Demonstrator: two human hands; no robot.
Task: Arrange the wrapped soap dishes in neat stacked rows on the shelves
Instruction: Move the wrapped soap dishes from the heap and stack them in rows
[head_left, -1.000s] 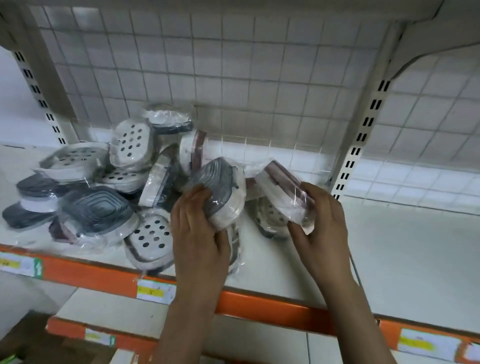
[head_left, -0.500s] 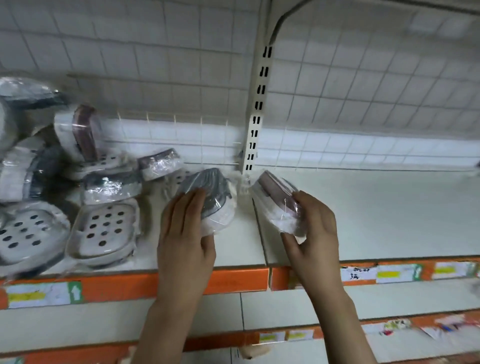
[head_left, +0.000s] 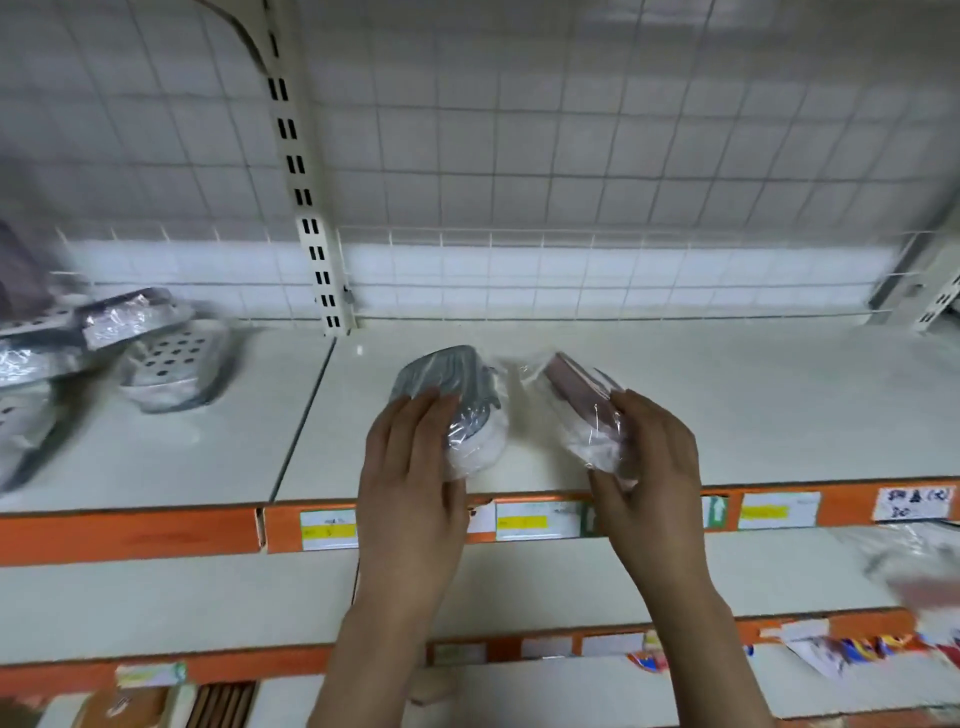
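My left hand (head_left: 410, 467) grips a wrapped grey-and-white soap dish (head_left: 462, 400), held on its edge above the front of the right-hand shelf bay (head_left: 727, 395). My right hand (head_left: 649, 457) grips a wrapped brown-and-white soap dish (head_left: 576, 405), also tilted on edge, just right of the grey one. The two dishes are close but apart. A loose pile of wrapped soap dishes (head_left: 166, 364) lies on the left bay, blurred at the frame's edge.
A slotted upright post (head_left: 306, 208) divides the two bays. A wire grid backs the shelf (head_left: 571, 156). Orange price rails (head_left: 130, 535) front the shelves. Lower shelves sit below; a blurred wrapped item (head_left: 919, 566) lies at the right on the one beneath.
Both hands have carried their dishes rightward, from the pile on the left bay past the upright post to over the right bay. The view has swung right with them.
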